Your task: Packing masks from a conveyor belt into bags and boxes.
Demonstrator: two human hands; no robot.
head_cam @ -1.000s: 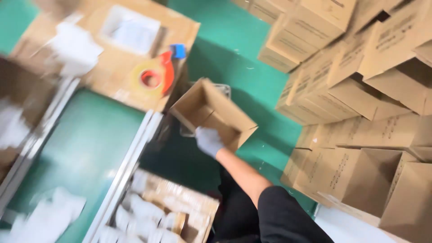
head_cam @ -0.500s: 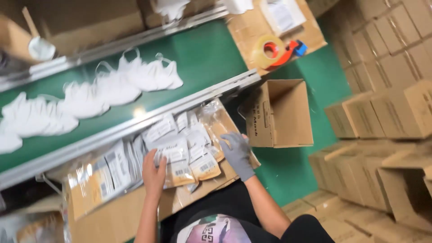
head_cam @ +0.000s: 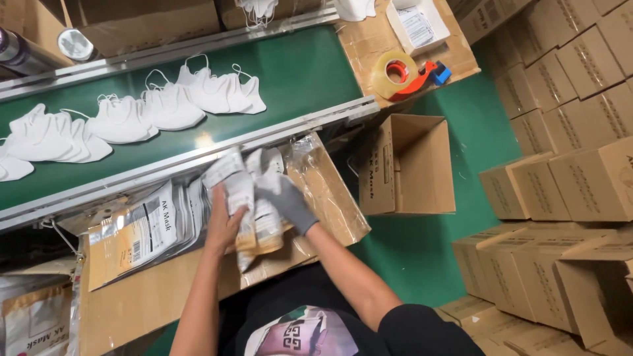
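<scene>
L hand (head_cam: 223, 224) bare, R hand (head_cam: 285, 201) in grey glove; both clamp a stack of pouches (head_cam: 254, 198) between them, just above the cardboard shelf (head_cam: 158, 296) below the belt (head_cam: 303, 72). More pouches (head_cam: 142, 231) lie flat to the left, touching the shelf. Open box (head_cam: 412, 165) sits to the right on the floor, looks empty, so packing seems barely begun. White masks (head_cam: 165, 105) in a row on belt. Tape gun (head_cam: 412, 72) on top table, untouched.

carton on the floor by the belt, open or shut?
Open. The brown carton has its flaps folded out, and its bare inner walls show; nothing visible inside.
</scene>
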